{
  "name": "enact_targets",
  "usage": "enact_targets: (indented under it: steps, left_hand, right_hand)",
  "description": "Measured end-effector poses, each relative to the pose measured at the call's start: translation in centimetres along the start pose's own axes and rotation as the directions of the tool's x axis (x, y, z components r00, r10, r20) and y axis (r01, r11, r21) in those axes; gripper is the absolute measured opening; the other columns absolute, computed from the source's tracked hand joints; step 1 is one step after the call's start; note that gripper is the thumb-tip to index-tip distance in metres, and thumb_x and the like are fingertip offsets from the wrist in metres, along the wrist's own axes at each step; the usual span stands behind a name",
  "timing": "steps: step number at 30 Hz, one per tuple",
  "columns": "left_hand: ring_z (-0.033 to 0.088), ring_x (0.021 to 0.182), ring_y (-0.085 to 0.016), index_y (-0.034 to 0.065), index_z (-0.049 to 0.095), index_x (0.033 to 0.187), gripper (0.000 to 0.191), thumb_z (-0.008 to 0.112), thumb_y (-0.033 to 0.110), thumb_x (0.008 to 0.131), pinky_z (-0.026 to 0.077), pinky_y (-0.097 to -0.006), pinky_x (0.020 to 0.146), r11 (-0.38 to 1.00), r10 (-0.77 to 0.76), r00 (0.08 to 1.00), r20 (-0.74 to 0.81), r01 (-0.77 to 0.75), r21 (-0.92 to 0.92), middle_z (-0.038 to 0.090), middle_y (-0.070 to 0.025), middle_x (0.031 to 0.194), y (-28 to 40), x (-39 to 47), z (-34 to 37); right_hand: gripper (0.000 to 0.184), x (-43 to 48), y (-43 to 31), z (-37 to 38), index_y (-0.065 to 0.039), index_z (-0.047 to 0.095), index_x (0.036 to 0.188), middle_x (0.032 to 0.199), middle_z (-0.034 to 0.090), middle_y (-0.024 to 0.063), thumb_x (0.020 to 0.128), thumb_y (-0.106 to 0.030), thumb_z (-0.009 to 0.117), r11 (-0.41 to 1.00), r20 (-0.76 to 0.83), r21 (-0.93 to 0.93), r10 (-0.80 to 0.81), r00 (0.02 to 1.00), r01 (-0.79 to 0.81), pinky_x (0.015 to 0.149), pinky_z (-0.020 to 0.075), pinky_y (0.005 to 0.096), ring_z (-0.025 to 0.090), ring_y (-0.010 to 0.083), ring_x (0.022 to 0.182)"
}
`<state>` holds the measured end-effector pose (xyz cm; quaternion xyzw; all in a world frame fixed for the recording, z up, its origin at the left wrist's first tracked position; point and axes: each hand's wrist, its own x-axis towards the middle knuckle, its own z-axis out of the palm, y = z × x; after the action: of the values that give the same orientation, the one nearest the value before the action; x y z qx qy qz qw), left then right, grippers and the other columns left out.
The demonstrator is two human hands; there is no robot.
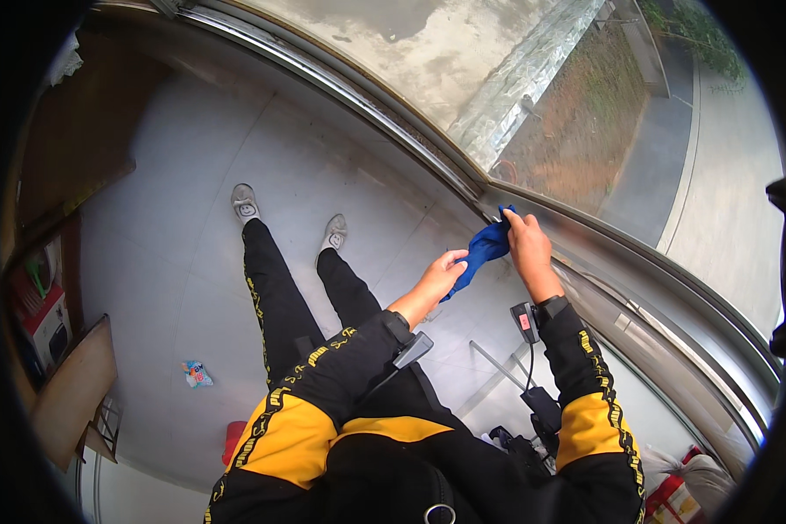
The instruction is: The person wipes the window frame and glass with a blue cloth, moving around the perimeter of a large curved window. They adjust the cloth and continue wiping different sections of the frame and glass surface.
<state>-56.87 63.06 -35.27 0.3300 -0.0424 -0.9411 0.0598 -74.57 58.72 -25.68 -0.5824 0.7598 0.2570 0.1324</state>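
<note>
A blue cloth (483, 247) stretches, bunched and twisted, between my two hands beside the window. My right hand (530, 249) grips its upper end, close to the metal window frame (498, 196). Lower down and to the left, my left hand (432, 283) has thumb and fingers on the cloth's other part, and a loose tail hangs below it. Small devices (412, 350) are strapped at both wrists. The right wrist's device has a cable.
Metal window tracks (340, 78) run diagonally beside me. A small printed packet (197, 374) lies on the pale floor (170, 262). A red object (234, 440) is partly behind my left arm. At left stand a wooden board (78, 386) and a red-and-white box (51, 321); metal bars (498, 363) are below my right hand.
</note>
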Motion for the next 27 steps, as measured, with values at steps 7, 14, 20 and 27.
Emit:
enact_targets:
  steps: [7, 14, 20, 27]
  left_hand:
    - [0.055, 0.091, -0.009, 0.0049, 0.047, 0.127, 0.037, 0.053, 0.011, 0.091, 0.045, -0.0231, 0.078, 0.999, 0.031, 0.995, -0.091, -0.027, 0.046, 0.058, -0.0056, 0.106, 1.4, -0.4, -1.9]
    - [0.055, 0.089, -0.009, 0.0052, 0.049, 0.121, 0.034, 0.051, 0.003, 0.088, 0.044, -0.0222, 0.077, 0.992, 0.118, 0.977, -0.176, -0.106, 0.074, 0.059, -0.0044, 0.102, 5.8, -2.1, -6.9]
    - [0.054, 0.088, -0.008, 0.0065, 0.052, 0.114, 0.028, 0.051, 0.000, 0.086, 0.044, -0.0216, 0.076, 0.950, 0.274, 0.947, -0.169, -0.239, 0.199, 0.059, -0.0038, 0.101, 10.5, -3.3, -10.6]
    - [0.056, 0.094, -0.011, 0.0048, 0.051, 0.119, 0.030, 0.050, 0.003, 0.089, 0.045, -0.0232, 0.082, 0.973, 0.231, 0.940, -0.253, -0.216, 0.083, 0.059, -0.0060, 0.106, 13.4, -3.5, -11.3]
  right_hand:
    - [0.030, -1.1, 0.5, 2.4, -0.015, 0.059, 0.118, 0.091, 0.057, 0.0158, 0.090, -0.011, 0.052, 0.894, -0.026, 0.426, 0.166, 0.986, -0.139, 0.073, 0.0477, 0.0422, 0.058, 0.0349, 0.083]
    - [0.029, 0.9, -4.6, 3.3, -0.008, 0.059, 0.120, 0.085, 0.057, -0.0004, 0.096, -0.012, 0.044, 0.330, 0.179, 0.899, 0.324, 0.929, -0.288, 0.058, 0.0424, 0.0188, 0.047, 0.0037, 0.060]
    - [0.030, 4.5, -8.4, 1.3, -0.010, 0.056, 0.123, 0.076, 0.048, -0.0053, 0.097, -0.015, 0.042, -0.191, 0.311, 0.942, 0.193, 0.931, -0.276, 0.055, 0.0361, 0.0171, 0.041, 0.0038, 0.060]
    - [0.029, 7.2, -8.5, 2.3, -0.010, 0.056, 0.122, 0.074, 0.048, -0.0060, 0.097, -0.014, 0.041, -0.081, 0.298, 0.954, 0.223, 0.928, -0.287, 0.054, 0.0355, 0.0171, 0.039, 0.0030, 0.058]
